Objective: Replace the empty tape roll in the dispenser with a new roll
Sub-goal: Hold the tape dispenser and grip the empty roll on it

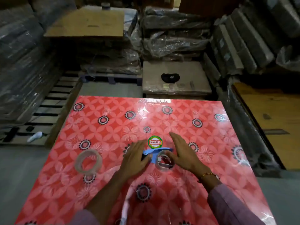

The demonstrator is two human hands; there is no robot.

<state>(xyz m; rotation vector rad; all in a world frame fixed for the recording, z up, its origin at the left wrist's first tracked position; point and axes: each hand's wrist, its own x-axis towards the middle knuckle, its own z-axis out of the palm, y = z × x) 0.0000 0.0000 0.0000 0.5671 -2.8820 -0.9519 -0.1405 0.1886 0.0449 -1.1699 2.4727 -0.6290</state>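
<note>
A blue tape dispenser (156, 151) lies on the red flowered wrapped package (211, 143), just below a round green and red sticker (155, 142). My left hand (135, 158) rests on the dispenser's left end, thumb against its blue body. A thin, nearly bare clear roll (165, 161) sits in the dispenser; my right hand (181, 153) has its thumb on that roll's rim and its fingers stretched out flat. A thicker clear tape roll (88, 161) lies flat on the package to the left, apart from both hands.
Plastic-wrapped dark bundles (170, 34) are stacked all around the back and sides. A cardboard sheet (87, 23) lies at the back left, a wrapped box with a black item (170, 77) behind the package, slatted pallets (48, 108) to the left, a brown board (276, 119) at right.
</note>
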